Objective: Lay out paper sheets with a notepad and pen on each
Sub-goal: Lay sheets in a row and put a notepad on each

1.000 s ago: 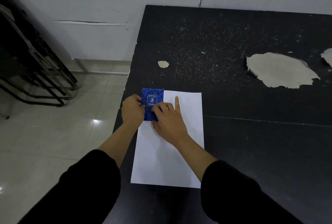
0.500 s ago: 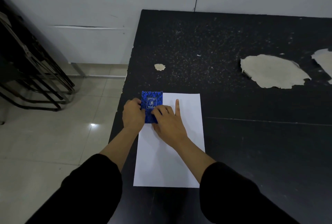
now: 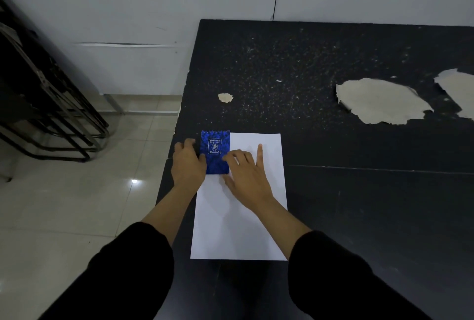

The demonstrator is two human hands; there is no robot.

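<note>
— Blue, spiral-bound along its far edge: the notepad lies on the far left corner of the paper sheet, its left side seemingly level with the sheet's left edge. How would you finish squaring it?

— Gently. The left hand sits against the notepad's left side, fingers curled at its edge, more bracing than clasping. The right hand lies flat on the sheet just right of the notepad, fingertips touching its right edge, one finger stretched straight out. Neither hand has really closed round it.

— So nudge, don't lift?

— I'd say so. Slide it with small pushes from both sides and press the sheet down with the right palm, since paper will likely skate on the black table.

— Any risk?

— The notepad is near the table's left edge; a hard shove leftward could send it or the sheet over.

— And the pen?

— None in view. That would come next, beside the notepad.
</note>
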